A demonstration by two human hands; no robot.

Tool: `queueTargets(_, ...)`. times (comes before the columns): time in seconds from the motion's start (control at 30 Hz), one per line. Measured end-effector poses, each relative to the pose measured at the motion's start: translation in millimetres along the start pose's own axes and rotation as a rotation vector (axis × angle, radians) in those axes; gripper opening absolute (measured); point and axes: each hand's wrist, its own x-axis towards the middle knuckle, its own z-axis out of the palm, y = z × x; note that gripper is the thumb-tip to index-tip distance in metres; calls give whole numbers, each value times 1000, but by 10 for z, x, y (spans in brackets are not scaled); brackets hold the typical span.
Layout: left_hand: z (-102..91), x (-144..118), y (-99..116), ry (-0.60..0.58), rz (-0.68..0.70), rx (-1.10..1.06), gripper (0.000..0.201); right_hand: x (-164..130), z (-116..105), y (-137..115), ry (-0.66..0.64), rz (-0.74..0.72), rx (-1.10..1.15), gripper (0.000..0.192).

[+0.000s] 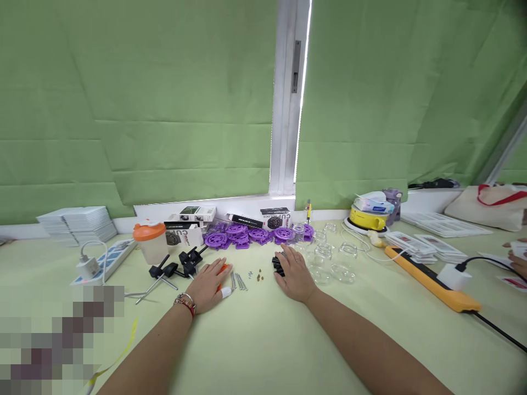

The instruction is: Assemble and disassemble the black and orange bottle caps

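Note:
My left hand (pixel 209 285) lies flat on the table over orange pieces (pixel 223 269), which it partly hides. White wrapping covers its thumb tip, and the fingers are stretched out. Just right of it are several long metal screws (pixel 239 281). Small silver pieces (pixel 250 274) and small brown pieces (pixel 259 276) lie between the hands. My right hand (pixel 297 274) curls around a cluster of black parts (pixel 277 266), its thumb on the near side. Clear plastic cups (pixel 323 252) stand beyond it. Black parts with metal rods (pixel 189 260) lie left of my left hand.
Purple openwork discs (pixel 236 233) and cup holder boxes (pixel 275 218) line the back. An orange-lidded cup (pixel 150 241) and a white power strip (pixel 117 255) stand left. An orange power strip (pixel 432 282) and a yellow pot (pixel 368 219) are right. Another person's hand (pixel 517 263) shows far right.

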Motion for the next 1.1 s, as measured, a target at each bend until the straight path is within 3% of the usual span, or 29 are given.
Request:
queueTargets(0.63, 111, 139, -128, -36, -40, -17, 53, 137, 193, 136, -350, 221, 74, 66)
queueTargets(1.1, 181, 265, -270, -17, -30, 16, 54, 202, 229, 182, -372, 204, 131, 67)
